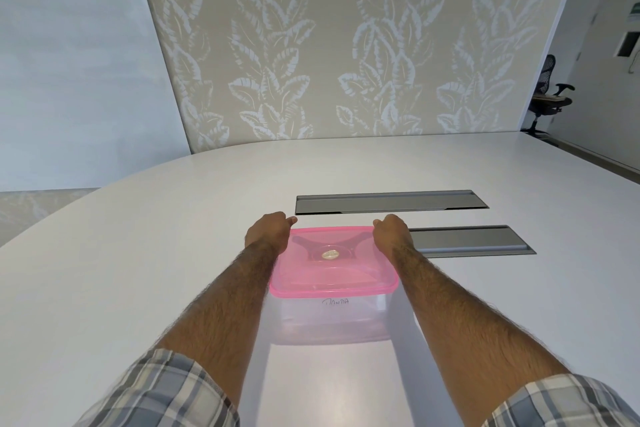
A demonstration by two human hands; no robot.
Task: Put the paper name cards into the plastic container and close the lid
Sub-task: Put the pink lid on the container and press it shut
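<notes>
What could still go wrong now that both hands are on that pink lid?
1. The left hand and right hand press only the far corners of the translucent pink plastic lid, so its near edge may not be snapped shut.
2. The clear plastic container stands on a smooth white table; a hard push might make it slide.
3. A paper name card stands against the near wall and could get bent.
</notes>
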